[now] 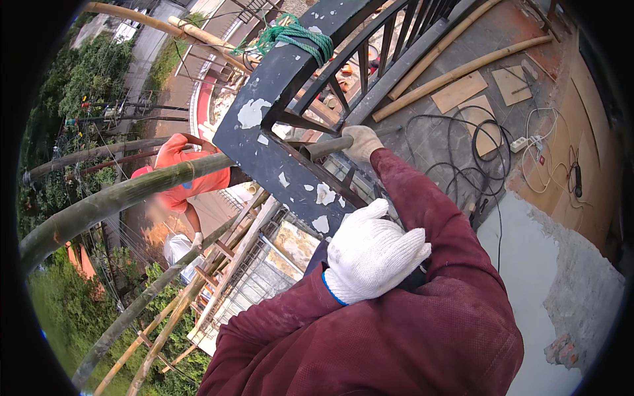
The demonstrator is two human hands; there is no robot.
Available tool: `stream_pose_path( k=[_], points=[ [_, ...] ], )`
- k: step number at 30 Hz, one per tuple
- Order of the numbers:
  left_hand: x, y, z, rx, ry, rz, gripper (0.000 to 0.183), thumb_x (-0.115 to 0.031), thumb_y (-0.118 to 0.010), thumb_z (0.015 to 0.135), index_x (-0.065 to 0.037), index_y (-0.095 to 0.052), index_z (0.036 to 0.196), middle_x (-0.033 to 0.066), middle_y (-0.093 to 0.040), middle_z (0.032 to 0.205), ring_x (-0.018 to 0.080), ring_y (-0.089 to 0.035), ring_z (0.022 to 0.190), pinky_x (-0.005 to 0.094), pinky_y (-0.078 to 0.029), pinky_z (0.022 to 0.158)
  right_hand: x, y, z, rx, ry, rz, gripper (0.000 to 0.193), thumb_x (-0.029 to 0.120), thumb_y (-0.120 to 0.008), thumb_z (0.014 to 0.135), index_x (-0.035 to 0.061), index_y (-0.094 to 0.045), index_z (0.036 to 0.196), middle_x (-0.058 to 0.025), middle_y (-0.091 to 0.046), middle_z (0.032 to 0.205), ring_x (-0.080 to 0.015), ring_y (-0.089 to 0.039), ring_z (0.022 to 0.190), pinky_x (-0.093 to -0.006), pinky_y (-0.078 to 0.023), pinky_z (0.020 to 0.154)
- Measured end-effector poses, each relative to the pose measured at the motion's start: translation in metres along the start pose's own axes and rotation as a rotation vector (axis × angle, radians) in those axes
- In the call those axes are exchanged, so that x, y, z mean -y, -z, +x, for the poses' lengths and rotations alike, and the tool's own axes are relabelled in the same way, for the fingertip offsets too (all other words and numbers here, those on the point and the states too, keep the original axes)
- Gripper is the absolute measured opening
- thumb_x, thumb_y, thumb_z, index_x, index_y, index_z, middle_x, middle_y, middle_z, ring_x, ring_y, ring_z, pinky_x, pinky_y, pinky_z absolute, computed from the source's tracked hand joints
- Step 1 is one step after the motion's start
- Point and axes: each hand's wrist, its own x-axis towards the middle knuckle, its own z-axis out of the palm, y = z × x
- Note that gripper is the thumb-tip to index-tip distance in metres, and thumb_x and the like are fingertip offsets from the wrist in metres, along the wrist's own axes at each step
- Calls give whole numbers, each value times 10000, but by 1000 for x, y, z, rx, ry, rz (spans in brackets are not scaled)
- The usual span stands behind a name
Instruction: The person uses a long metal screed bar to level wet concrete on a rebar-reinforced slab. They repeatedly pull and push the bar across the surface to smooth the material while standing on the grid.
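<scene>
I have two hands in view, both in white knitted gloves. The fingers of my right hand (362,143) are closed around one grey-brown round hollow pole (327,146), just inside a dark, paint-flaked metal railing (257,155). The pole's open end points left toward the railing corner, and the rest runs past my glove to the right.

My left hand (373,254), its glove edged in blue at the cuff, is near the railing's lower stretch, back up. Its fingers are bent and a little apart; the palm is hidden, so I cannot tell whether they hold anything.

One long, thick green bamboo pole (125,191) reaches from the left to the railing corner; I cannot tell whether it joins the pole in my grip. One bundle of green rope (297,41) is wound around the railing's upper stretch. On the grey floor (422,112) to my right lie two pale yellow bamboo poles (462,76), three flat tan panels (460,91), a tangle of black cable (505,142) and one white power strip (520,144). Beyond the railing, lower down, I see one co-worker (188,175) in an orange shirt and red cap.
</scene>
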Motion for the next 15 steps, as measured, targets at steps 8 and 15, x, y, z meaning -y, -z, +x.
stream_pose_path(
  k=[8,15],
  points=[
    [-6,-9,1,-153,5,149,227,-140,-888,705,-117,-766,896,25,-697,729,204,-703,678,423,-572,910,-13,178,-61,-395,8,458,264,143,-781,866,42,-615,688,-4,-618,668,-122,-606,656,-326,-506,630],
    [-23,-1,-37,-368,107,-187,227,-267,-750,901,-45,-753,949,96,-699,780,239,-704,739,372,-550,746,267,408,-214,-274,415,918,216,166,-546,1049,100,-523,845,-8,-494,680,-140,-494,589,-358,-471,689]
  ],
)
